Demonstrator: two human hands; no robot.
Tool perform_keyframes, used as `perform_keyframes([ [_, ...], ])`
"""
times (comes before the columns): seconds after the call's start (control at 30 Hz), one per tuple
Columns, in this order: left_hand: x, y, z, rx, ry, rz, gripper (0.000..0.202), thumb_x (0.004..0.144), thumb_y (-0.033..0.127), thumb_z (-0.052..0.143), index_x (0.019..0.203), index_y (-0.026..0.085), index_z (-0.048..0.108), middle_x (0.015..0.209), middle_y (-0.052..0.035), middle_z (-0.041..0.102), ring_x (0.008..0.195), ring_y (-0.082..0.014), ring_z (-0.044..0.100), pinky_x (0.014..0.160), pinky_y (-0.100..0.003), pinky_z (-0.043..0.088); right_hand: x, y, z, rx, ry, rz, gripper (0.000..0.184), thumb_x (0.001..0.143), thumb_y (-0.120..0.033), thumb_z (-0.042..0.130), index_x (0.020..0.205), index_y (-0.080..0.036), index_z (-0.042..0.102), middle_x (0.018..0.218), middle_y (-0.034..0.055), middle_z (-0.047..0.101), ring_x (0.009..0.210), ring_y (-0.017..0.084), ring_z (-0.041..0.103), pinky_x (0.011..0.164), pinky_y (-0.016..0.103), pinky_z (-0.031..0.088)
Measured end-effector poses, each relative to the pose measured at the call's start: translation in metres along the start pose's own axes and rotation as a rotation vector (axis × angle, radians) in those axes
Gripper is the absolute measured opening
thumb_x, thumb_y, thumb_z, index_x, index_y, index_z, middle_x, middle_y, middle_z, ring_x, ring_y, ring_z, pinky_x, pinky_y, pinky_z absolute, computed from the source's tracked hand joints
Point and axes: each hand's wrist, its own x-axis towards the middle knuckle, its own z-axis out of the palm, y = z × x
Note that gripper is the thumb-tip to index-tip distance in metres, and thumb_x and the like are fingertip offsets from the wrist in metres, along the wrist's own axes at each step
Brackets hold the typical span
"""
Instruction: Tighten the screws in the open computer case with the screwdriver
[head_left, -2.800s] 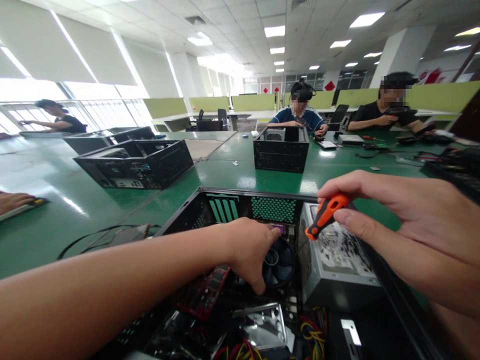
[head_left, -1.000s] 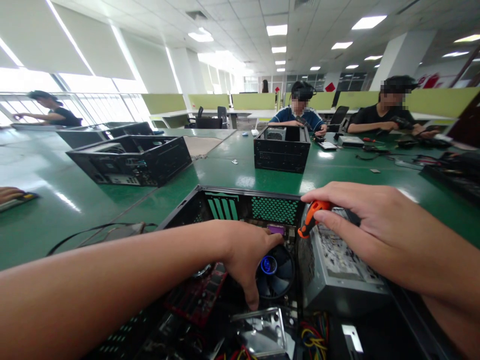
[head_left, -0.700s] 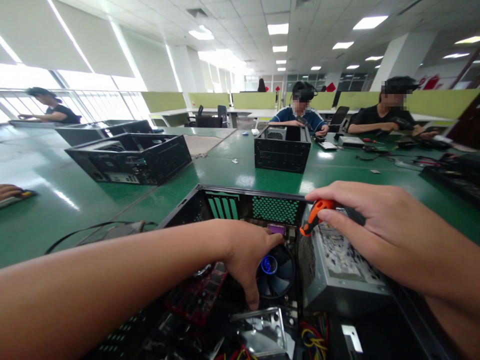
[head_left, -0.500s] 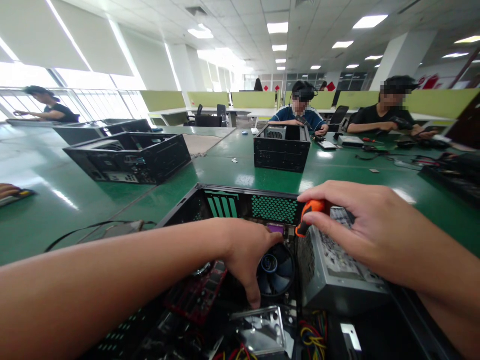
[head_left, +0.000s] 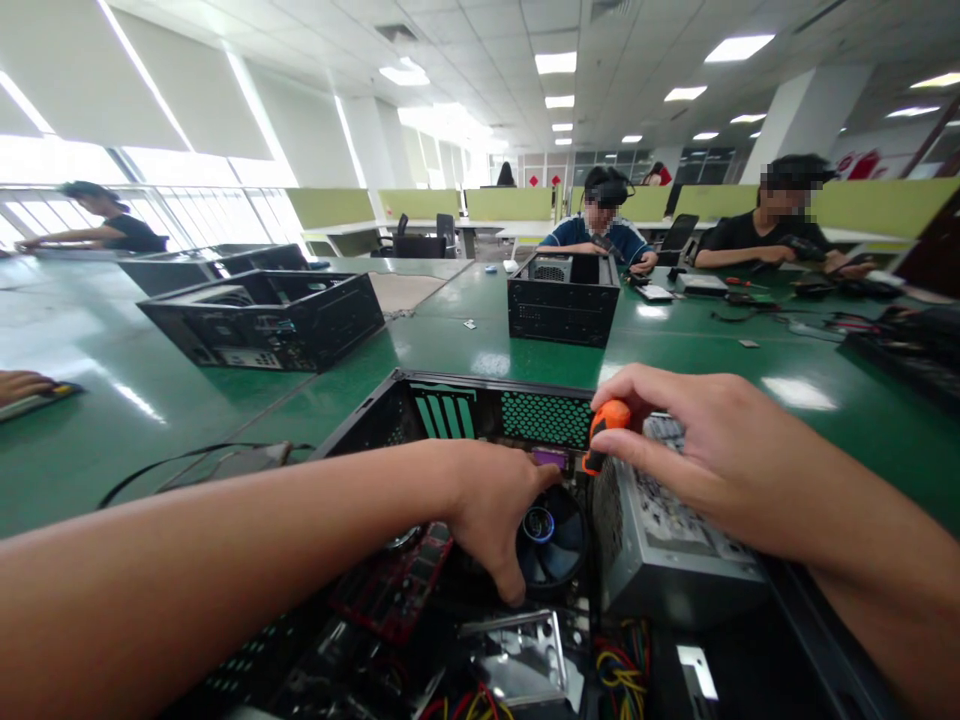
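Observation:
An open black computer case (head_left: pixel 491 378) lies in front of me. My left hand (head_left: pixel 499 505) spans the round black CPU fan (head_left: pixel 553 540), thumb at its near side and a finger at its far side. Pinched between the thumb and fingers of my right hand (head_left: pixel 697 440) is an orange and black screwdriver (head_left: pixel 609 425), held upright above the case beside the fan. Its tip is hidden. To the right of the fan sits a grey power supply (head_left: pixel 675 550). A red circuit board (head_left: pixel 394 585) lies left of the fan, partly under my forearm.
Coloured cables (head_left: pixel 624 670) and a shiny metal bracket (head_left: pixel 529 660) lie at the near side inside the case. Other black cases (head_left: pixel 562 305) stand farther off on the green table (head_left: pixel 442 345). Several people are at the tables, and a co-worker's hand (head_left: pixel 26 385) shows at the left edge.
My right hand and the screwdriver have shifted slightly left. My left hand stays at the fan. The view has turned a little to the left.

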Motion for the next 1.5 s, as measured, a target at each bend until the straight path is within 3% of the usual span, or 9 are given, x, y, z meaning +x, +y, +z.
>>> perform_keyframes([
  [0.07,0.002,-0.004,-0.001,-0.009,-0.031,0.000,0.128,0.059,0.054,0.095,0.169,0.015,0.044,0.158,-0.0218,0.067,0.136,-0.0409,0.070,0.117,-0.048,0.056,0.001,0.001,0.001,-0.001,0.012,0.010,0.011,0.104,-0.032,0.068,0.097,-0.025,0.074,0.084,0.0002,0.082,0.067,0.019,0.073,0.060,0.029,0.054],
  [0.17,0.004,-0.011,-0.003,-0.029,-0.089,0.044,0.134,0.056,0.046,0.097,0.173,0.015,0.039,0.166,-0.0206,0.060,0.146,-0.0387,0.064,0.126,-0.045,0.049,0.000,0.003,0.001,0.010,0.035,-0.004,0.021,0.107,-0.029,0.062,0.118,-0.026,0.080,0.114,0.0060,0.088,0.098,0.025,0.083,0.084,0.035,0.063],
  [0.23,0.006,-0.016,-0.003,-0.031,-0.116,0.040,0.137,0.055,0.041,0.098,0.174,0.013,0.037,0.169,-0.0217,0.057,0.151,-0.0386,0.060,0.129,-0.044,0.045,-0.004,0.000,-0.002,0.024,0.073,-0.009,0.030,0.109,-0.027,0.059,0.131,-0.027,0.079,0.129,0.0067,0.086,0.114,0.027,0.082,0.098,0.039,0.063],
  [0.33,0.006,-0.020,-0.002,-0.040,-0.117,0.032,0.136,0.055,0.038,0.098,0.174,0.014,0.037,0.171,-0.0215,0.055,0.154,-0.0392,0.057,0.130,-0.045,0.044,-0.012,-0.009,-0.012,0.087,0.101,-0.009,0.028,0.108,-0.028,0.062,0.131,-0.030,0.077,0.124,0.0034,0.086,0.107,0.026,0.083,0.090,0.035,0.065],
  [0.47,0.006,-0.023,0.002,-0.091,-0.119,0.072,0.128,0.055,0.037,0.098,0.170,0.018,0.043,0.168,-0.0182,0.059,0.150,-0.0392,0.060,0.127,-0.046,0.047,-0.017,-0.026,-0.021,0.151,0.007,-0.057,0.026,0.110,-0.028,0.057,0.123,-0.033,0.079,0.115,0.0015,0.088,0.095,0.025,0.084,0.080,0.034,0.068],
  [0.87,0.007,-0.030,0.009,-0.117,-0.080,0.113,0.124,0.055,0.035,0.099,0.166,0.020,0.047,0.162,-0.0160,0.065,0.148,-0.0394,0.062,0.125,-0.046,0.049,-0.012,-0.031,-0.013,0.104,-0.073,-0.098,0.032,0.108,-0.022,0.057,0.128,-0.033,0.079,0.119,-0.0002,0.089,0.098,0.023,0.085,0.086,0.032,0.068],
  [1.07,0.008,-0.031,0.009,-0.103,-0.074,0.125,0.129,0.055,0.033,0.099,0.170,0.018,0.042,0.170,-0.0200,0.057,0.152,-0.0394,0.058,0.128,-0.047,0.045,-0.011,-0.031,-0.010,0.091,-0.075,-0.107,0.030,0.110,-0.021,0.054,0.125,-0.030,0.078,0.119,0.0004,0.088,0.098,0.020,0.084,0.088,0.028,0.067],
  [1.23,0.007,-0.030,0.011,-0.110,-0.063,0.112,0.129,0.054,0.035,0.099,0.169,0.018,0.043,0.163,-0.0172,0.064,0.149,-0.0399,0.061,0.126,-0.047,0.047,-0.013,-0.033,-0.012,0.127,-0.108,-0.105,0.033,0.109,-0.021,0.054,0.128,-0.034,0.078,0.118,-0.0006,0.088,0.099,0.022,0.085,0.086,0.031,0.068],
  [1.5,0.010,-0.029,0.007,-0.136,-0.059,0.112,0.111,0.053,0.038,0.097,0.156,0.026,0.059,0.141,-0.0078,0.079,0.136,-0.0399,0.069,0.118,-0.045,0.055,-0.016,-0.032,-0.016,0.149,-0.178,-0.106,0.037,0.111,-0.023,0.053,0.135,-0.039,0.076,0.125,-0.0034,0.086,0.106,0.022,0.083,0.088,0.034,0.068],
])
